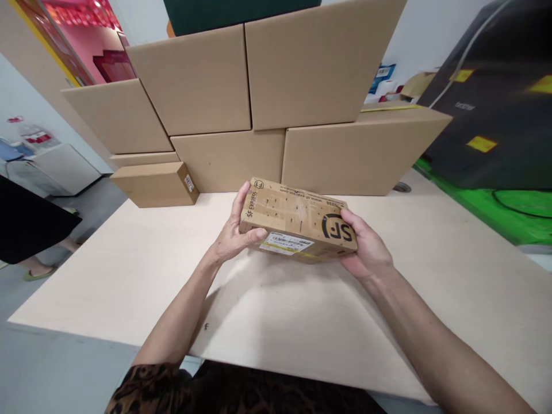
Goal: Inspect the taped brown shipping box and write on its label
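Note:
Between my two hands is a brown cardboard box [297,215], marked "SF EXPRESS" and tilted above the pale table [129,270]. Its printed top shows upside-down writing and a black SF logo near the right end. A white shipping label [287,244] with a yellow stripe is on the side facing me. My left hand [235,230] grips the left end, thumb along the labelled side. Around the right end my right hand [366,244] is closed, with the thumb by the logo. Fingers under the box are hidden.
Several large plain cartons [302,69] are stacked along the table's far side, a dark green box [233,14] on top. A smaller carton [157,184] lies at the back left. At right stands a dark covered object [495,103] by a green surface [513,213]. A person [32,224] is at left.

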A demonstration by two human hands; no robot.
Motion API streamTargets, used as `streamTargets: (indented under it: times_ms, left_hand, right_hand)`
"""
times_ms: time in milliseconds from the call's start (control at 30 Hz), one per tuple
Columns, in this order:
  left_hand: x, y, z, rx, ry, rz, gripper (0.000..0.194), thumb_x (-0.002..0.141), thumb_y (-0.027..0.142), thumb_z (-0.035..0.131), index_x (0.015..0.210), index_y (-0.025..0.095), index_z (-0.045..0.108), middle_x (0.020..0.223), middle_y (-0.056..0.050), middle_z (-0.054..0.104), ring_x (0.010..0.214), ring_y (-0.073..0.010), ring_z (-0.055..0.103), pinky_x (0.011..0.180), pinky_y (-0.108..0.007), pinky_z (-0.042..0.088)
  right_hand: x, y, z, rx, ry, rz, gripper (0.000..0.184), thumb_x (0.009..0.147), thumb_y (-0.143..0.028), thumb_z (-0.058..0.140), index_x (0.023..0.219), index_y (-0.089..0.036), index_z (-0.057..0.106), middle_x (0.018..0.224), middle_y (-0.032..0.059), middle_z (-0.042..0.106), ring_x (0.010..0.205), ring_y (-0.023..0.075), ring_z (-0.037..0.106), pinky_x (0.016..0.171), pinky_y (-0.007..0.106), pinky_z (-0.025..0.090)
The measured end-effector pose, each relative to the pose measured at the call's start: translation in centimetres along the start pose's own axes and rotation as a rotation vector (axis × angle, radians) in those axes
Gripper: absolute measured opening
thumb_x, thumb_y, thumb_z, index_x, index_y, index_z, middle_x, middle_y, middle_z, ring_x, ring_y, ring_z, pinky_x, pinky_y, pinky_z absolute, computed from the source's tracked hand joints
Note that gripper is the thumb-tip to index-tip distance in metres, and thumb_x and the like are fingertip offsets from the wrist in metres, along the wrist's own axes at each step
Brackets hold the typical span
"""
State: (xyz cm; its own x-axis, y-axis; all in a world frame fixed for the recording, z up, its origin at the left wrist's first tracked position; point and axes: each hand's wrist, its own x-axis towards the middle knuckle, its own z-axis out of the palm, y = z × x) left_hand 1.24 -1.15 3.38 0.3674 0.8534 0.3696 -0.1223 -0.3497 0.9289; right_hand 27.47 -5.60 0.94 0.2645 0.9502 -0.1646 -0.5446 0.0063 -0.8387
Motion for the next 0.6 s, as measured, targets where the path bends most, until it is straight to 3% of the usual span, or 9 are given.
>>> streamTargets:
  times_ms: [267,433,500,600]
  left_hand:
    - [0.0,-2.0,-1.4,-0.010,0.098,-0.060,0.113,0.069,0.048,0.094,0.166,0.036,0.037,0.170,-0.011,0.041,0.161,-0.0435,0.034,0.132,-0.064,0.027]
    - [0.1,-2.5,-2.3,-0.078,0.035,-0.133,0.114,0.066,0.039,0.096,0.164,0.030,0.039,0.164,-0.013,0.053,0.153,-0.0405,0.049,0.127,-0.054,0.041]
    - [0.4,-2.6,-2.2,-0.131,0.097,-0.152,0.104,0.065,0.040,0.096,0.156,0.026,0.049,0.155,-0.014,0.063,0.145,-0.0398,0.059,0.120,-0.050,0.050]
    - [1.2,-2.5,-1.9,-0.227,0.313,-0.183,0.078,0.065,0.044,0.095,0.132,0.019,0.065,0.126,-0.012,0.080,0.126,-0.0376,0.073,0.107,-0.045,0.061]
  right_hand:
    - [0.2,1.0,0.7,-0.042,-0.093,-0.087,0.049,0.085,-0.073,0.069,0.106,-0.030,0.076,0.110,0.0047,0.084,0.124,0.0324,0.074,0.100,0.052,0.063]
    - [1.2,1.4,0.3,-0.062,-0.117,-0.065,0.059,0.080,-0.082,0.067,0.104,-0.029,0.075,0.111,0.0063,0.083,0.123,0.0322,0.073,0.095,0.049,0.064]
    - [2.1,1.3,-0.5,-0.110,-0.105,-0.103,0.061,0.080,-0.084,0.064,0.103,-0.028,0.074,0.116,0.0074,0.081,0.121,0.0306,0.073,0.092,0.046,0.064]
    - [3.9,0.9,-2.2,-0.228,0.031,-0.253,0.060,0.080,-0.081,0.066,0.105,-0.027,0.073,0.121,0.0083,0.078,0.113,0.0264,0.073,0.087,0.041,0.063]
